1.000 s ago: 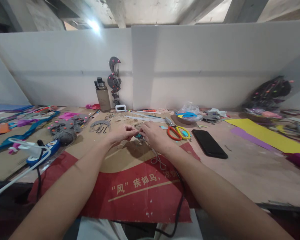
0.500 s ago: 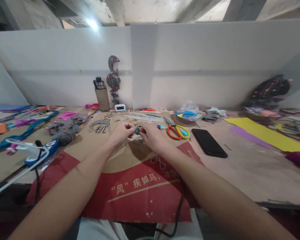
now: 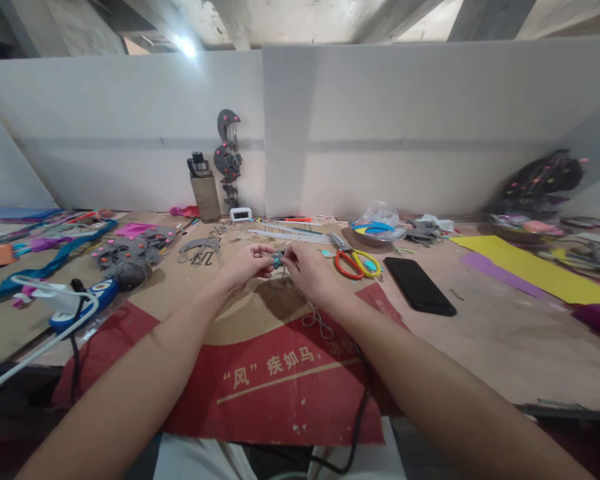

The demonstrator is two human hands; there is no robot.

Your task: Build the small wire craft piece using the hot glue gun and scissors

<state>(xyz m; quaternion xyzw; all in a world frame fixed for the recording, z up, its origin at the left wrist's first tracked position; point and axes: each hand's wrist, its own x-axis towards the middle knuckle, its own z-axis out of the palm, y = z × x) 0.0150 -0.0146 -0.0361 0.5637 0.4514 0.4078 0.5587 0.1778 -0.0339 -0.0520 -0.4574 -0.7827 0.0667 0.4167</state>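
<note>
Tho mostly hidden, sm. teal pc. (image 3: 278, 259) is pinched by L hand (image 3: 255, 262) & R hand (image 3: 304, 268).

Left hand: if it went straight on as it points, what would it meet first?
The left hand would probably meet the small teal piece between the hands first, then the right hand beyond; depth is unclear.

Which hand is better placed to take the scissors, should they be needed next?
Probably the right hand: the scissors lie close, to its right, handles toward the person. The left hand is farther off; both seem to pinch the small teal piece.
</note>
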